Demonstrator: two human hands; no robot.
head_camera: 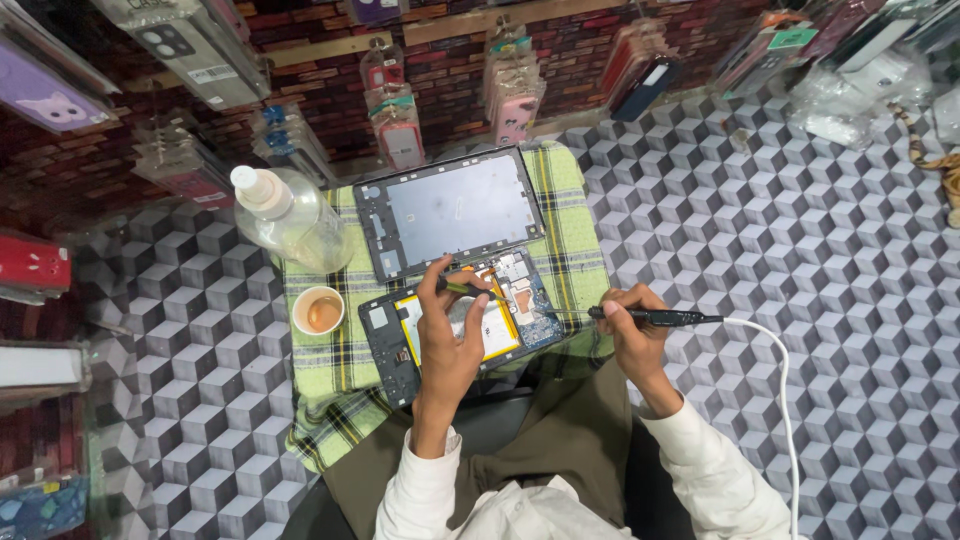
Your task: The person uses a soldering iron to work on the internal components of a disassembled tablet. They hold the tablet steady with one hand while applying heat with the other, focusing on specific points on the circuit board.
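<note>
**Opened tablet on a green plaid cloth, cube-patterned floor all around**

The person sat over a green plaid cloth [340, 370] spread on a grey-and-white cube-patterned floor [760, 230]. On the cloth lay an opened tablet body [455, 325], its yellow-edged battery and circuit board showing, nearest the person's lap. Just beyond it lay the tablet's grey back cover [450, 210], inner side up. The left hand [450, 335] rested on the tablet body, its fingers closed on a small dark tool [465, 288] over the board. The right hand [632, 335] hovered just off the cloth's right edge, fingers gripping a black pen-shaped tool [655, 317] with a white cable [785, 400] trailing across the floor. A clear plastic bottle [290, 220] with a white cap stood at the cloth's far left corner, a small cup of brown drink [318, 310] beside it. Packaged phone cases [510, 95] hung along a brick-patterned wall [440, 80] behind.
</note>
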